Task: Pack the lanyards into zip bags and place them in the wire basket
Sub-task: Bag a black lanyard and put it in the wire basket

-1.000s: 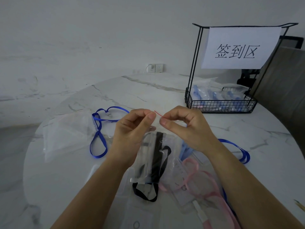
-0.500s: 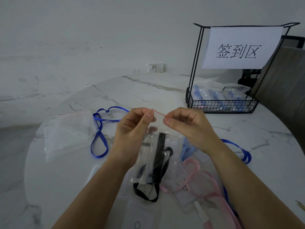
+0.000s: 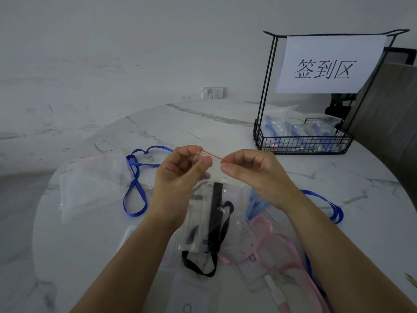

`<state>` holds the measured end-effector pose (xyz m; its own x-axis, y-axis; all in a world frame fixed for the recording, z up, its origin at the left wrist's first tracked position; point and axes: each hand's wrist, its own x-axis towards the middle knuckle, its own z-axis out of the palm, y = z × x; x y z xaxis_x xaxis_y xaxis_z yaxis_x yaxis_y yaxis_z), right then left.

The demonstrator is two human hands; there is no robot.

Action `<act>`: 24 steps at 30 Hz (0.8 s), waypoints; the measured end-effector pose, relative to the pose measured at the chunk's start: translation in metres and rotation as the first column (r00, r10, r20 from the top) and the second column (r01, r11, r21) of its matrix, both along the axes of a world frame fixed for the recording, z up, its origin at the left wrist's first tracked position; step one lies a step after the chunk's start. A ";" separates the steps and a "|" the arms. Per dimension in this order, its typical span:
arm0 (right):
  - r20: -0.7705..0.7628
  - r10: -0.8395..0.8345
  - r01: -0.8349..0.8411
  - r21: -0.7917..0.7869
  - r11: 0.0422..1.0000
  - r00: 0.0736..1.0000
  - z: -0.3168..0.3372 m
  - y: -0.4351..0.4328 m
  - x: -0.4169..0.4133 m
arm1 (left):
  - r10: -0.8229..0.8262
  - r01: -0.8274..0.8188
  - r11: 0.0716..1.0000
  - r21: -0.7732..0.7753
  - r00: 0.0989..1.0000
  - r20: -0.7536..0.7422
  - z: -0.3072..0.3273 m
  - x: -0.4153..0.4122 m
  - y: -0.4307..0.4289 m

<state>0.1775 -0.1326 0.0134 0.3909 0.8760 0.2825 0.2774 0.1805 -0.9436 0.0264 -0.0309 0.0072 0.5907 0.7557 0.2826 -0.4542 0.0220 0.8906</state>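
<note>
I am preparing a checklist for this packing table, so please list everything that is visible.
zip bag: one, clear with red seal, held between hands
black lanyard: one, black, seen through that bag
blue lanyards: two, dark blue, table left and right
pink lanyard: one, pink, table, near right
spare bags: pile, clear, table left
wire basket: one, black, far right, holding packed bags
paper sign: one, white, on basket frame
table: one, white marble
hands: two, pinching the bag's top

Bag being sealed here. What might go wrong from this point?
1. The left hand and right hand pinch the red zip strip at two points; the stretch between might not seal, letting the black lanyard slip out.
2. The zip bag hangs over the pink lanyard and may drag it when carried to the wire basket.
</note>
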 end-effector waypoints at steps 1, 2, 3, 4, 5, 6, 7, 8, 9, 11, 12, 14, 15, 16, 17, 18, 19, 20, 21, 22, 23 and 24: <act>-0.007 -0.013 0.013 -0.003 1.000 1.000 0.000 0.000 0.002 | 0.005 -0.005 1.000 -0.024 1.000 0.009 0.000 0.000 0.000; -0.003 -0.032 0.032 -0.003 0.999 0.999 0.000 0.000 0.003 | 0.007 -0.006 0.999 -0.047 1.000 0.019 0.001 0.000 0.001; 0.001 -0.050 0.050 0.000 0.999 0.999 0.000 0.001 0.004 | 0.005 -0.003 0.998 -0.063 1.000 0.026 0.001 0.000 0.001; 0.001 -0.063 0.063 0.005 0.998 0.998 0.000 0.001 0.005 | -0.003 0.004 0.998 -0.069 1.000 0.027 0.000 0.001 0.001; 0.002 -0.069 0.069 0.011 0.998 0.998 0.000 0.001 0.005 | -0.014 0.015 0.998 -0.068 1.000 0.024 0.000 0.001 0.002; 0.006 -0.070 0.070 0.017 0.997 0.998 -0.001 0.002 0.004 | -0.026 0.026 0.998 -0.065 1.000 0.012 -0.001 0.001 0.001; 0.015 -0.067 0.067 0.023 0.998 0.998 -0.001 0.002 0.004 | -0.034 0.034 0.998 -0.057 0.999 -0.003 -0.002 0.001 0.001; 0.028 -0.064 0.063 0.026 0.998 0.998 -0.001 0.002 0.003 | -0.036 0.035 0.998 -0.046 0.999 -0.019 -0.002 0.001 0.001; 0.039 -0.059 0.058 0.028 0.998 0.998 -0.001 0.002 0.001 | -0.034 0.033 0.999 -0.037 0.999 -0.029 -0.003 0.001 0.000; 0.037 -0.048 0.047 0.023 0.999 0.998 0.000 0.002 -0.001 | -0.032 0.031 0.999 -0.034 0.999 -0.025 -0.002 0.000 0.000; 0.026 -0.043 0.042 0.018 0.999 0.999 0.001 0.001 -0.001 | -0.032 0.031 0.999 -0.038 0.999 -0.015 -0.001 0.000 0.000; 0.008 -0.045 0.045 0.022 0.999 0.999 0.000 0.001 0.001 | -0.026 0.026 0.998 -0.058 1.000 0.008 0.000 0.000 0.000; 0.003 -0.055 0.054 0.029 0.998 0.999 -0.001 0.002 0.002 | -0.023 0.024 0.997 -0.069 1.000 0.014 0.000 0.000 0.000; 0.000 -0.062 0.062 0.038 0.997 0.998 -0.001 0.002 0.002 | -0.023 0.024 0.997 -0.072 1.000 0.017 0.000 0.001 0.000; -0.002 -0.068 0.068 0.046 0.997 0.998 -0.001 0.002 0.002 | -0.025 0.026 0.997 -0.073 1.000 0.019 0.000 0.001 0.000; -0.007 -0.070 0.070 0.048 0.996 0.998 -0.002 0.003 0.001 | -0.028 0.030 0.997 -0.072 0.999 0.021 0.000 0.001 0.000; -0.012 -0.072 0.072 0.049 0.996 0.997 -0.002 0.004 0.000 | -0.032 0.034 0.997 -0.074 0.999 0.027 0.000 0.000 0.000; -0.019 -0.069 0.070 0.047 0.996 0.997 -0.002 0.004 -0.001 | -0.036 0.038 0.996 -0.078 0.999 0.032 0.000 0.000 0.000; -0.018 -0.067 0.068 0.047 0.997 0.998 -0.002 0.005 -0.001 | -0.038 0.041 0.996 -0.080 0.999 0.032 0.000 0.000 0.000; -0.017 -0.061 0.062 0.045 0.997 0.998 -0.002 0.006 -0.002 | -0.039 0.041 0.996 -0.079 0.999 0.026 0.001 0.000 -0.001; -0.015 -0.054 0.054 0.044 0.998 0.998 -0.003 0.006 -0.002 | -0.040 0.041 0.996 -0.078 0.999 0.016 0.001 0.000 -0.001; -0.020 -0.045 0.046 0.039 0.998 0.999 -0.003 0.005 -0.003 | -0.042 0.042 0.996 -0.082 0.999 0.012 0.001 0.000 -0.001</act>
